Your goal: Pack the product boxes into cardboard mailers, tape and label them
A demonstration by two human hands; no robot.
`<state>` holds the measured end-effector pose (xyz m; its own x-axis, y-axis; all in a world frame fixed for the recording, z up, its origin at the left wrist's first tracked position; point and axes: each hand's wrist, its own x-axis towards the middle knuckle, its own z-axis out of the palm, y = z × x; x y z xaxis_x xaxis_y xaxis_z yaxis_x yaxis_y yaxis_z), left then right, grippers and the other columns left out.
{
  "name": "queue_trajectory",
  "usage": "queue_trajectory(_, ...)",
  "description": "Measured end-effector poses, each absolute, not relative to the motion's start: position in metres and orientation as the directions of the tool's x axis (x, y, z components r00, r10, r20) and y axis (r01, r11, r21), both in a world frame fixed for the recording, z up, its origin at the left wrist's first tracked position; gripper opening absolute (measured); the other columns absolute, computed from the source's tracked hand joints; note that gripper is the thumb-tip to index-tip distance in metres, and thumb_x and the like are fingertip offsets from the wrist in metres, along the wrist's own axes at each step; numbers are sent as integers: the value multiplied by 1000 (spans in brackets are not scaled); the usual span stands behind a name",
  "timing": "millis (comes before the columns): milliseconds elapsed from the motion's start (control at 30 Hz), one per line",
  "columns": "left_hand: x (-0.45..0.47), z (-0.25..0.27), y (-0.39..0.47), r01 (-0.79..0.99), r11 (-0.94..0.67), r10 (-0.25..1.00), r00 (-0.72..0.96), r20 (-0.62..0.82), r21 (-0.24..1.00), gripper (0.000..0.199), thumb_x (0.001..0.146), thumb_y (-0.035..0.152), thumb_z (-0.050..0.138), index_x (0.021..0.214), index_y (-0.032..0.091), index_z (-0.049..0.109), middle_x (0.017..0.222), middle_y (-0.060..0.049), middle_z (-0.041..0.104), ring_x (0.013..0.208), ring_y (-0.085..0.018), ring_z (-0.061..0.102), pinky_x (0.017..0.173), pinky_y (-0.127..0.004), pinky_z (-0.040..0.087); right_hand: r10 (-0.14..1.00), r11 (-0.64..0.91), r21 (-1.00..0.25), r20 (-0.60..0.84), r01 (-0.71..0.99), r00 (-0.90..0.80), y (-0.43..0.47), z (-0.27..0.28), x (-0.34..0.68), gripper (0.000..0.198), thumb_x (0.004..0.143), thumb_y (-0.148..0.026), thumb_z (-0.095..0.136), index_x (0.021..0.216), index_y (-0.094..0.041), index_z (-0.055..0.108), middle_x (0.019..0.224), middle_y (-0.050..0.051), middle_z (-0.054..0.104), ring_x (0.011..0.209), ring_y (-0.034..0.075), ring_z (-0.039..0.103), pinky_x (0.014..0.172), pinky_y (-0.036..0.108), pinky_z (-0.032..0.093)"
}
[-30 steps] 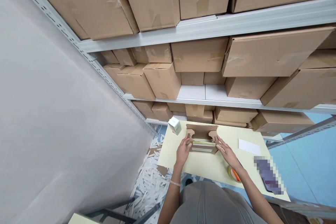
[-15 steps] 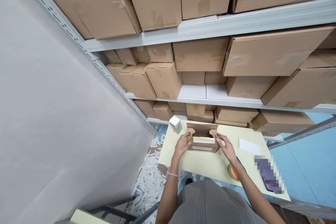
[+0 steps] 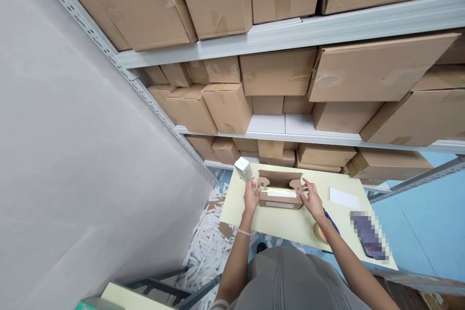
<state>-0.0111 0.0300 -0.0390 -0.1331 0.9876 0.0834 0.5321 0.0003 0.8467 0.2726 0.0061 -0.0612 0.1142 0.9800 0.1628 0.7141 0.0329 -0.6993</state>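
A small brown cardboard box (image 3: 281, 200) sits on the pale yellow table (image 3: 279, 225), its top open and its rear flap raised. A shiny strip of tape (image 3: 271, 189) runs along the front top edge, above white labels. At the left end of the box, my left hand (image 3: 250, 196) has its thumb by the tape and its fingers spread upward, close to a small white-and-green carton (image 3: 243, 169). My right hand (image 3: 310, 198) pinches the strip's right end at the box's right corner. The exact fingertip contact is too small to make out.
Beside my right forearm lies a tape roll (image 3: 319, 233), partly covered. Farther right are a white sheet (image 3: 344, 197) and a blurred dark phone-like object (image 3: 369, 236). Shelves (image 3: 232, 55) full of cartons rise behind the table. Paper strips (image 3: 205, 242) litter the floor at left.
My left hand has shifted slightly left, its fingers opening away from the box toward the small carton. My right fingers have moved slightly upward at the right corner. The box stays in place.
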Motion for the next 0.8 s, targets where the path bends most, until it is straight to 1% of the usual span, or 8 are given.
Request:
queue_trajectory(67, -12, -31, 34, 621, -2, 989, -117, 96, 784, 76, 81, 19, 62, 149, 19, 29, 140, -16, 49, 129, -28, 53, 105, -42, 46, 973, 42, -582, 209, 812, 100, 11, -53, 272, 73, 90, -46, 45, 154, -19, 24, 128, 17, 51, 116, 34, 56, 96, 50, 48)
queue_trajectory(133, -12, -17, 40, 739, -57, 992, -35, 122, 671, 91, 78, 17, 64, 155, 18, 15, 156, -19, 30, 145, -32, 32, 116, -47, 33, 962, 77, -456, 269, 886, 54, 18, -42, 270, 81, 87, -38, 50, 157, -16, 16, 143, 20, 43, 133, 38, 42, 109, 55, 35)
queue_trajectory(200, -10, -3, 47, 823, -160, 985, 97, 144, 545, 95, 76, 13, 62, 156, 19, 10, 163, -17, 16, 151, -32, 12, 122, -54, 16, 953, 134, -357, 301, 924, -22, 28, -33, 266, 86, 83, -30, 52, 158, -17, 11, 155, 18, 32, 145, 37, 25, 117, 57, 20)
queue_trajectory(267, -7, 9, 53, 855, -271, 963, 232, 140, 442, 93, 76, 9, 56, 157, 22, 12, 165, -12, 15, 152, -30, 5, 122, -58, 5, 950, 192, -304, 295, 933, -99, 37, -27, 261, 85, 82, -22, 48, 158, -19, 11, 160, 13, 28, 150, 34, 15, 119, 59, 9)
queue_trajectory(367, -1, 19, 55, 858, -375, 927, 359, 113, 351, 90, 76, 2, 49, 156, 25, 17, 163, -7, 23, 152, -27, 7, 121, -61, -1, 947, 239, -280, 280, 930, -160, 44, -25, 253, 83, 80, -11, 40, 158, -17, 14, 159, 10, 33, 150, 30, 16, 120, 59, 4)
queue_trajectory(500, 2, 15, 46, 870, -381, 925, 359, 126, 314, 85, 78, -3, 38, 156, 26, 20, 161, -4, 30, 152, -23, 14, 122, -60, -3, 947, 220, -274, 289, 936, -138, 34, -34, 248, 77, 83, -7, 32, 158, -16, 16, 156, 11, 38, 150, 27, 19, 122, 57, 7)
queue_trajectory(667, -1, -4, 24, 854, -363, 931, 352, 101, 372, 72, 87, 1, 32, 153, 30, 30, 156, -1, 39, 149, -20, 24, 123, -57, -4, 968, 194, -327, 216, 925, -127, 3, -52, 249, 62, 96, -23, 26, 158, -25, 20, 157, 5, 38, 148, 25, 26, 120, 56, 17)
queue_trajectory(800, 5, -10, 15, 842, -329, 943, 318, 99, 427, 58, 97, 17, 32, 153, 28, 29, 157, -3, 37, 150, -22, 23, 122, -58, -7, 976, 179, -359, 179, 916, -120, -9, -58, 249, 58, 100, -37, 21, 158, -28, 20, 159, 2, 33, 149, 24, 24, 120, 54, 18)
